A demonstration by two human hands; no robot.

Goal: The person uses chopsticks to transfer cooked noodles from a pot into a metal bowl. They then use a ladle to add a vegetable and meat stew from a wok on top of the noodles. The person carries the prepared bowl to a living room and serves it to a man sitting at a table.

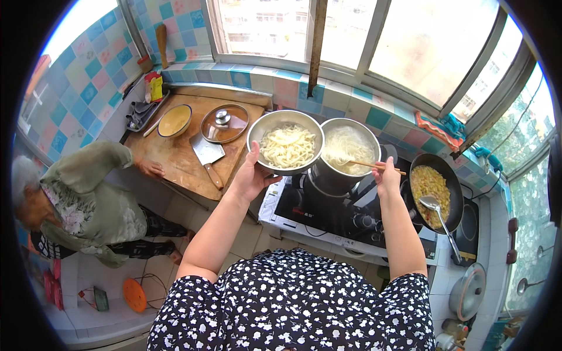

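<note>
My left hand (252, 178) grips the rim of a metal bowl (253, 124) and holds it up just left of the pot. Pale noodles (287, 146) fill much of that bowl. In my right hand (386, 177) is a pair of wooden chopsticks (366, 165), their tips reaching into the pot (374, 138) on the stove. More noodles (345, 143) lie in the pot's cloudy liquid. Right of my right hand sits a dark frying pan (455, 178) holding a yellow chopped dish (430, 181), with a metal ladle (430, 203) resting in it.
On the wooden board (178, 149) at left are a cleaver (208, 153), a glass lid (225, 123) and a yellow bowl (174, 121). Another person (99, 193) stands beside it, one hand at its edge. The black stove (328, 213) spans the front, with a lidded pot (467, 291) lower right.
</note>
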